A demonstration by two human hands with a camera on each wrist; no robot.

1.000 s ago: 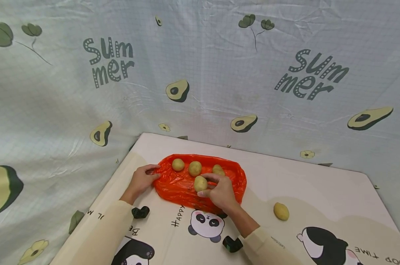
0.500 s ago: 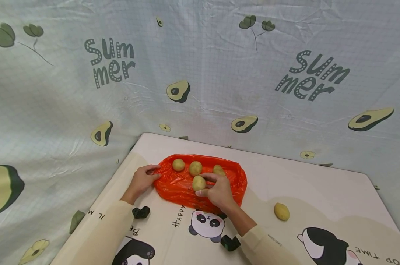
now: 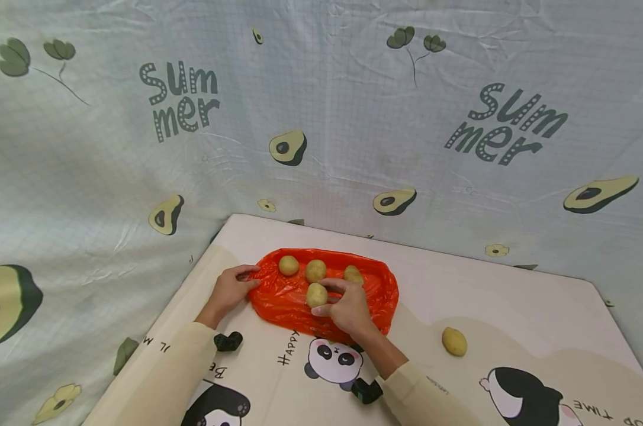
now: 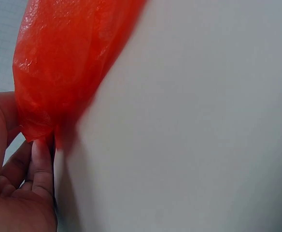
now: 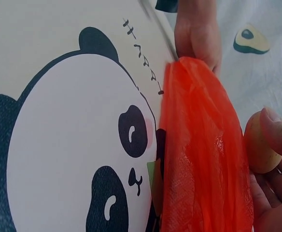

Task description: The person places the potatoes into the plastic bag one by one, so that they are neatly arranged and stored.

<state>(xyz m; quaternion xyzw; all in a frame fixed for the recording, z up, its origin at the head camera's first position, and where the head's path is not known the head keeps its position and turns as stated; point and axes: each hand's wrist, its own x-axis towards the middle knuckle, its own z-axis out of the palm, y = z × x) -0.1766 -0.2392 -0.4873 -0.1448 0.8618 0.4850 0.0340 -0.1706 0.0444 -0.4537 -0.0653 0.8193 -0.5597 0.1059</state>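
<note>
A red plastic bag (image 3: 279, 305) lies spread wide on the table, its raised edge forming a rim. Inside it, along the far side, sit three potatoes: a left one (image 3: 288, 265), a middle one (image 3: 315, 271) and a right one (image 3: 353, 274), which is partly hidden by the right hand. My left hand (image 3: 230, 291) pinches the bag's left end between thumb and fingers; the left wrist view shows the red film (image 4: 59, 72) there. With thumb and fingers, my right hand (image 3: 350, 307) grips another potato (image 3: 317, 295) over the bag's near half. The right wrist view shows this potato just beyond the bag's near wall.
A lone yellowish potato (image 3: 454, 341) lies on the table to the right of the bag. The white table (image 3: 423, 278) carries printed pandas and lettering. Behind it and at the left hangs a pale cloth (image 3: 327, 177) with avocado prints. Dark wrist-worn devices sit at both cuffs.
My right hand has shifted slightly left with the potato in its grip. The left hand stays at the bag's left end, and the other potatoes have not moved.
</note>
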